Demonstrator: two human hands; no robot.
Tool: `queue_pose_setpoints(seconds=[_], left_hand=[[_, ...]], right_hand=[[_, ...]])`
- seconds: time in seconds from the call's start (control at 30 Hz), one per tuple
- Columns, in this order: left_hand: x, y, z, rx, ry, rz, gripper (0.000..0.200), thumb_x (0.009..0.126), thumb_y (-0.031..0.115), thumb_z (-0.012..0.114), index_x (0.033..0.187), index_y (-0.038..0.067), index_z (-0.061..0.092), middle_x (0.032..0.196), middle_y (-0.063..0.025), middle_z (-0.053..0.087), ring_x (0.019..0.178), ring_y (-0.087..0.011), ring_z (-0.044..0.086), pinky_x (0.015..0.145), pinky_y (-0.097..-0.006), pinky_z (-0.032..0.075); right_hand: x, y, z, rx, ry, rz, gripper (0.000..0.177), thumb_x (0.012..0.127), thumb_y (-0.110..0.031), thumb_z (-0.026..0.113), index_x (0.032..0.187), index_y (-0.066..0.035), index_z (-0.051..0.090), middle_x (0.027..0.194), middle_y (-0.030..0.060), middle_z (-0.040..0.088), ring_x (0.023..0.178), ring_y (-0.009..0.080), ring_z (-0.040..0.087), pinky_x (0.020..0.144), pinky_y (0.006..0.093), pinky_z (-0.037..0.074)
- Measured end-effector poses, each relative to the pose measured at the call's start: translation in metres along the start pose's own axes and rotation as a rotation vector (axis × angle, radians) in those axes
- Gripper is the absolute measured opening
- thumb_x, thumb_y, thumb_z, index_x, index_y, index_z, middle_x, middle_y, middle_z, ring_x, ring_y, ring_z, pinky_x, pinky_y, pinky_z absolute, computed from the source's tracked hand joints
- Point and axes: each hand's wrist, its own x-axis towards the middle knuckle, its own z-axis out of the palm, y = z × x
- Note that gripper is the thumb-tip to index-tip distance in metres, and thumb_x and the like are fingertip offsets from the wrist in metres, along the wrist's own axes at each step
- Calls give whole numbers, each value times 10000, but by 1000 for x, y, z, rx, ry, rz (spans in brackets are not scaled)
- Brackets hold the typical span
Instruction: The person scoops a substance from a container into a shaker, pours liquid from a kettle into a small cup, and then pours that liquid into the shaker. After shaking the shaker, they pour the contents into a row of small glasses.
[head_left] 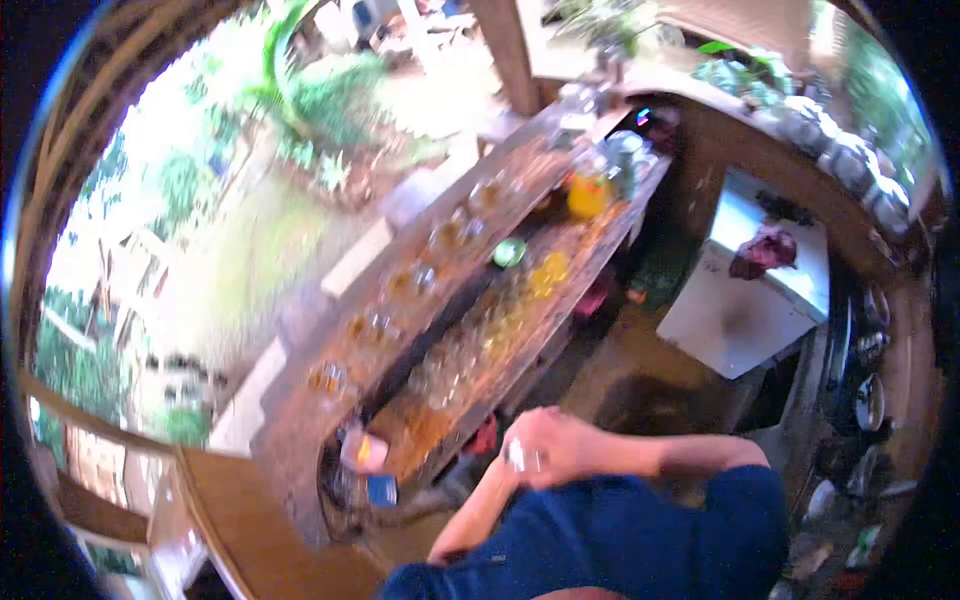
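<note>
My two hands are together just in front of my chest, blurred. My right hand (568, 446) comes in from the right with its fingers closed, partly over the left one. My left hand (512, 474) is closed at the end of the forearm rising from the lower left, its fingers largely covered. Between them shows a small, pale, shiny thing (526, 456), too smeared to name. Beyond my hands, a long wooden counter (290, 440) bears glasses (437, 375) in rows, a green bowl (509, 252) and a yellow container (590, 195).
A pink-and-white cup (365, 453) and a dark blue box (382, 490) are at the counter's near end. To the right stands a white cabinet (735, 310) with a reddish cloth (768, 250) on top. Dishes (870, 402) line the far right side.
</note>
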Motion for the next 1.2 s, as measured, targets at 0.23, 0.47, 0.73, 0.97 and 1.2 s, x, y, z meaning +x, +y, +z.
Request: queue_pose_setpoints(seconds=[0.23,0.47,0.73,0.97,1.2], left_hand=[[106,126,142,-679,-418,-176,321,966,342,600,848,43,598,905,-163,596,894,-315,590,795,-409,524],[168,44,251,-457,-388,-118,257,952,310,567,867,68,571,895,-86,594,914,-257,592,825,-380,498],[233,65,349,-553,-699,-546,327,971,381,587,856,75,580,880,-84,593,845,-220,585,825,-365,523],[237,-23,337,-604,-470,-626,280,900,338,676,805,86,598,879,-31,611,818,-202,592,754,-378,524],[286,19,377,-187,-952,-890,270,931,331,634,910,62,616,904,-74,605,932,-228,589,883,-384,499]], right_hand=[[-89,-28,-159,-469,540,-638,306,796,-272,728,1075,-174,649,1054,74,671,1008,293,618,900,448,530],[-202,51,-165,-530,812,-261,369,766,-267,808,1099,-167,686,1114,146,637,1050,343,648,979,497,528],[-280,17,-263,-1007,587,-422,532,862,-218,702,1290,-407,448,1267,106,598,1131,366,628,858,539,575],[-309,56,-209,-519,872,-35,312,814,-241,757,1091,-235,613,1146,115,612,1083,344,624,899,477,577],[-322,108,-255,-996,543,-409,523,834,-299,726,1305,-344,502,1201,93,619,960,301,637,823,475,551]])
